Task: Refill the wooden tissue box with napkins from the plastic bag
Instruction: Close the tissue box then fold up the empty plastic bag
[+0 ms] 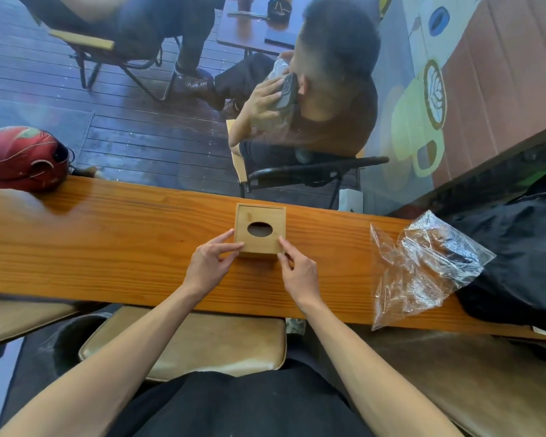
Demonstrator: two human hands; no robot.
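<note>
One wooden tissue box (260,229) sits upright near the middle of the long wooden counter (108,234), its lid on and a single oval slot showing dark in the top. One clear plastic bag (423,266) lies crumpled on the counter well to the right of it, partly against a black bag (517,247); I can't tell whether any napkins are inside. One red helmet (26,157) rests at the counter's far left end.

Two bare hands are on the box. The left hand (210,263) touches the near left corner with thumb and forefinger spread a little, the other fingers curled loose. The right hand (298,269) pinches the near right corner, forefinger on the lid's top edge and thumb below on the side. Neither lifts it; the box stands flat on the counter.
</note>
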